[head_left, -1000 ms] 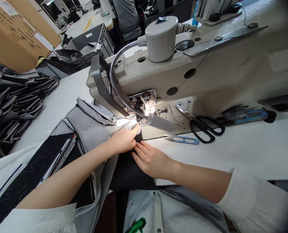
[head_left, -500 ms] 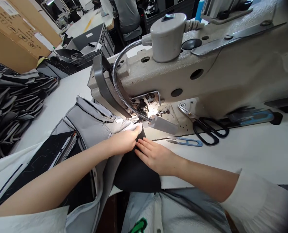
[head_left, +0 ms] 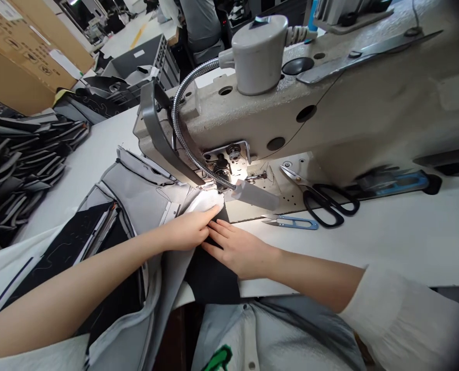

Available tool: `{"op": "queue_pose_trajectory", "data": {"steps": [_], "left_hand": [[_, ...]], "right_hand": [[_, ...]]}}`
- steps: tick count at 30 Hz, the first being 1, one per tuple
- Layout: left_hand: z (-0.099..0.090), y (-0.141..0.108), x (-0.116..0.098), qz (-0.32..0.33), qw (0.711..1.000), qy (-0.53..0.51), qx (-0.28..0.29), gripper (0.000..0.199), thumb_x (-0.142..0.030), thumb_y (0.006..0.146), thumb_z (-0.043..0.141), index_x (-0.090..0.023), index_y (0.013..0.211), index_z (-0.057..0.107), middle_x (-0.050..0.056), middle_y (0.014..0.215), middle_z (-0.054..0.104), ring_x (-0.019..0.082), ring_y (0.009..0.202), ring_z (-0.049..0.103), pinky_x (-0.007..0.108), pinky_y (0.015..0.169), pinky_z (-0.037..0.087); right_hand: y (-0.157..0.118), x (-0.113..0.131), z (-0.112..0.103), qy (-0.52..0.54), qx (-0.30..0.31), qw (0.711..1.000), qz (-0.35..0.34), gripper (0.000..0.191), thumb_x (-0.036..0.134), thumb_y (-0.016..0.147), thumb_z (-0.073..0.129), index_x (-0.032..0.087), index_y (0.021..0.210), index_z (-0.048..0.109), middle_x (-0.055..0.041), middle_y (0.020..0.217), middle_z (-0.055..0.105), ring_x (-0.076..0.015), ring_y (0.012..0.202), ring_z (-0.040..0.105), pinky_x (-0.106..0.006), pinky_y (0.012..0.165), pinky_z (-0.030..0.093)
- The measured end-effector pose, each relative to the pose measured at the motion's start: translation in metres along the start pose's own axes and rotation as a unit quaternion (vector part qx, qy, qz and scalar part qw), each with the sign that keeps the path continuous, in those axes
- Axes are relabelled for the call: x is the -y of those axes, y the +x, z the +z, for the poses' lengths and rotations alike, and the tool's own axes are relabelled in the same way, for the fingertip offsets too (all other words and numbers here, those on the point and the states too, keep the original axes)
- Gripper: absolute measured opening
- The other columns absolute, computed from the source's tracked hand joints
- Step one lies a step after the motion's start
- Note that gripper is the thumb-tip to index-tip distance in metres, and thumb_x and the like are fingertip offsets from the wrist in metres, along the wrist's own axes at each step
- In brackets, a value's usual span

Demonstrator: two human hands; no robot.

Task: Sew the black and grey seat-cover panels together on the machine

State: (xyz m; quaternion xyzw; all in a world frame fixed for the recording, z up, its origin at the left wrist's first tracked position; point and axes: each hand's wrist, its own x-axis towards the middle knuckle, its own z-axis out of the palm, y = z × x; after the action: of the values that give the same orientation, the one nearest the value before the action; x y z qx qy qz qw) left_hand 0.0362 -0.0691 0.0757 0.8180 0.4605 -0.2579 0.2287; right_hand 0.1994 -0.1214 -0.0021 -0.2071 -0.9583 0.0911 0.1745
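Observation:
My left hand [head_left: 186, 230] has its fingers curled on the edge of a grey padded fabric piece [head_left: 136, 185], the thumb side towards the presser foot. My right hand [head_left: 245, 250] lies flat, fingers stretched, on a black fabric panel [head_left: 214, 278], its fingertips touching the left hand. The fabric's white edge [head_left: 206, 200] runs up to the lit needle area of a sewing machine [head_left: 214, 113]. Needle and seam are partly hidden behind the lamp's flexible neck and the lamp head [head_left: 255, 195].
Right of the needle lie blue thread snips [head_left: 295, 222] and black-handled scissors [head_left: 326, 203]. A heap of grey and black pieces [head_left: 20, 165] covers the far left, near a grey crate [head_left: 152, 64] and a cardboard box [head_left: 28, 56]. Another person [head_left: 200, 26] sits behind.
Both hands have shifted slightly left and towards me, drawing the black panel with them. More of the white fabric edge shows beside the presser foot. The view has shifted a little.

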Motion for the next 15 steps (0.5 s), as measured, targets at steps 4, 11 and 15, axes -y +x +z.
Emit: {"op": "queue_pose_trajectory", "data": {"steps": [4,11,15], "left_hand": [[-0.008,0.011,-0.001,0.007,0.999,-0.039,-0.002,0.07,-0.014,0.075,0.035,-0.015,0.144,0.022,0.01,0.124,0.058,0.019,0.104,0.059,0.024,0.081,0.045],[-0.009,0.027,-0.01,-0.022,0.996,-0.029,-0.076,0.049,-0.015,0.079,0.033,-0.012,0.126,0.045,0.009,0.097,0.067,0.019,0.081,0.062,0.025,0.066,0.045],[0.006,0.02,-0.008,-0.014,0.989,-0.029,-0.146,0.052,-0.015,0.082,0.032,-0.014,0.134,0.039,0.01,0.102,0.065,0.02,0.086,0.062,0.027,0.072,0.046]], "right_hand": [[0.006,-0.002,0.006,-0.016,-0.013,1.0,0.019,0.048,0.02,0.08,0.05,0.004,0.125,0.049,-0.0247,0.125,0.05,-0.0307,0.123,0.042,-0.049,0.106,0.027],[0.011,-0.015,0.0,0.009,0.001,0.999,0.035,0.051,0.031,0.07,0.061,0.008,0.114,0.057,-0.0191,0.118,0.054,-0.0307,0.119,0.042,-0.049,0.11,0.018],[0.009,-0.015,-0.006,0.007,0.006,1.0,0.011,0.048,0.033,0.07,0.062,0.013,0.113,0.059,-0.0175,0.113,0.055,-0.0316,0.117,0.043,-0.052,0.108,0.017]]}}
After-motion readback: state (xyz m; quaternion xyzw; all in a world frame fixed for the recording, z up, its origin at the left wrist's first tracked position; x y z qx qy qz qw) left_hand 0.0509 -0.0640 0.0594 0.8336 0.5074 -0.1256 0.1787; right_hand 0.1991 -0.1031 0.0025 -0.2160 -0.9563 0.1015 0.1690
